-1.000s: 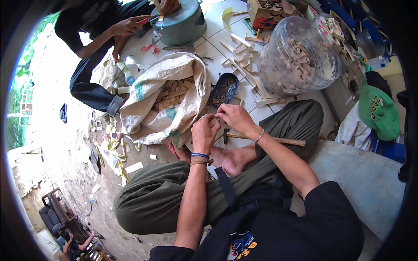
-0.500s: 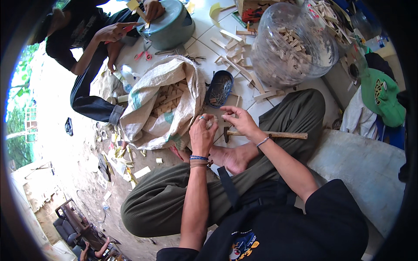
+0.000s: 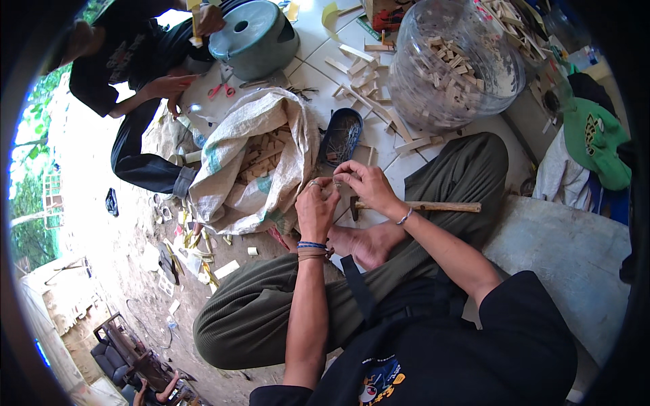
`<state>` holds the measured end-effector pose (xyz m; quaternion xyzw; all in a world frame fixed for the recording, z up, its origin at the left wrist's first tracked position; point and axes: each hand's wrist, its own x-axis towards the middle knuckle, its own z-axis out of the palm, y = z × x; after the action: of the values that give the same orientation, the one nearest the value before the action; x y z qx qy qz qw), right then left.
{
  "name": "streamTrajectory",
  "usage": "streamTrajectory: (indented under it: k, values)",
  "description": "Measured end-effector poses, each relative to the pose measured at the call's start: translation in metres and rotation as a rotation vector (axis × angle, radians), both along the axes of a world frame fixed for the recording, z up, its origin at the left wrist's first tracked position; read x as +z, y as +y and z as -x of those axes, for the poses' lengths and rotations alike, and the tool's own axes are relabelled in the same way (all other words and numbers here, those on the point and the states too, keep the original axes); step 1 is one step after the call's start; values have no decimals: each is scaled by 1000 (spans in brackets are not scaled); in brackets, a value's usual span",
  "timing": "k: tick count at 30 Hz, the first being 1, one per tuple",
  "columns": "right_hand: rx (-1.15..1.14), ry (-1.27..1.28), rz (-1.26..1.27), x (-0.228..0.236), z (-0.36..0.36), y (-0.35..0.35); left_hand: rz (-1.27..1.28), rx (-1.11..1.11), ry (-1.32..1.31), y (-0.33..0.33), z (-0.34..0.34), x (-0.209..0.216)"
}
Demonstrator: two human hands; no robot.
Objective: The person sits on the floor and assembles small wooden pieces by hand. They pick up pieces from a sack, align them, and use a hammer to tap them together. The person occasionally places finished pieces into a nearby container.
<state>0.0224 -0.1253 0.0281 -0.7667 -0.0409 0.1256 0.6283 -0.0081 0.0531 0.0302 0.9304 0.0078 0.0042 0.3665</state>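
The sack (image 3: 227, 128) is coloured off-white and marked with green patches; tan is shown by the wood pieces (image 3: 264, 154) inside. Dark blue is seen in the tray (image 3: 344, 111), grey in its nails (image 3: 344, 139). The hammer (image 3: 433, 206) is distinguished by two tones – light-brown handle, dark head. The trousers (image 3: 250, 325) are olive, patterned with fine ribbing; the black shirt (image 3: 467, 345) is printed in blue, orange and white. Blue and brown are borne by the wristbands (image 3: 311, 249) – silver by the bracelet (image 3: 405, 216). The green cap (image 3: 596, 149) is decorated with a dark-and-yellow motif.
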Motion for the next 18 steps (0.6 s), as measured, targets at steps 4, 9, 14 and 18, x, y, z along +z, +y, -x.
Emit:
streamTrajectory:
  k: [4,9,14,18]
  values:
    - [28,-42,-8,-6,-5,2,-12,-22,-25,0,0,0]
    - [61,-168,65,-16,-6,6,10,-41,16,2,0,1]
    - [80,-154,105,-17,-8,6,6,-38,25,1,-1,4]
    - [114,-157,116,-16,-11,3,7,-39,-15,0,-1,3]
